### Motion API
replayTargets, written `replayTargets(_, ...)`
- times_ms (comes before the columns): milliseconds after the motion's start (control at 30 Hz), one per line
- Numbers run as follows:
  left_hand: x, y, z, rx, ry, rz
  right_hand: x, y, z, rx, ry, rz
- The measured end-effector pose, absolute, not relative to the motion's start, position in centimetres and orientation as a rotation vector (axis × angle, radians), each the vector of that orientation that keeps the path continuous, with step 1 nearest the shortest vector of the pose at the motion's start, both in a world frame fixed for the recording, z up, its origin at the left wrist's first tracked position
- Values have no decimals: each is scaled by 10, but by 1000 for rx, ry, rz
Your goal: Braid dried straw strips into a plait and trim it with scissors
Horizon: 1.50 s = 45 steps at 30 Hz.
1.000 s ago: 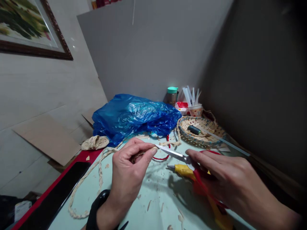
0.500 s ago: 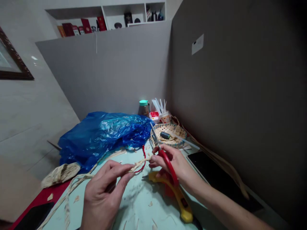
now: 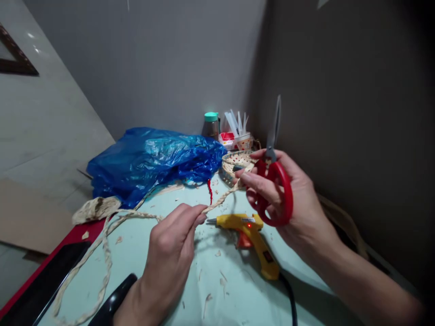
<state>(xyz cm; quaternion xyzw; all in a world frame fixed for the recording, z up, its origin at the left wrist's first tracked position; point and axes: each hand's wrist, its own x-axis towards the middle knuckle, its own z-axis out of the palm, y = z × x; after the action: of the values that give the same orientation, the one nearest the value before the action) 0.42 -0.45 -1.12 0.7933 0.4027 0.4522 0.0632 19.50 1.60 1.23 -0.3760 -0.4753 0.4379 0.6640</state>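
A pale braided cord runs between my two hands above the table. My left hand pinches it between thumb and fingers, and its long tail loops down over the table on the left. My right hand carries red-handled scissors, blades together and pointing up, while its thumb and fingertip grip the cord's other end. Below the right hand lies a yellow glue gun with a red light showing, its nozzle toward my left hand. A short red cord lies behind the braid.
A blue plastic bag fills the back left, beside a bundle of pale fibre. At the back stand a green-lidded jar, a cup of translucent sticks and a woven basket. A grey partition rises behind.
My right hand has moved right and up, drawing the braid out; the scissors have swung more upright. My left hand has shifted right. The view has tilted down, showing the glue gun more fully.
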Motion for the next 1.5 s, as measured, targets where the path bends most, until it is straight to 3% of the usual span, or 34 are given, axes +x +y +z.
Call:
replayTargets(167,3,-6,-4,1984,1181,1181,195,19,28,-838,-1207,835)
replayTargets(500,-1,-6,9,1278,725,915,167,58,44,-882,-1348,937)
replayTargets(1000,0,-6,3,1168,827,928,193,39,-6,-960,-1184,1122)
replayTargets(1500,5,-9,5,1045,735,851,197,39,-11,-956,-1181,1147)
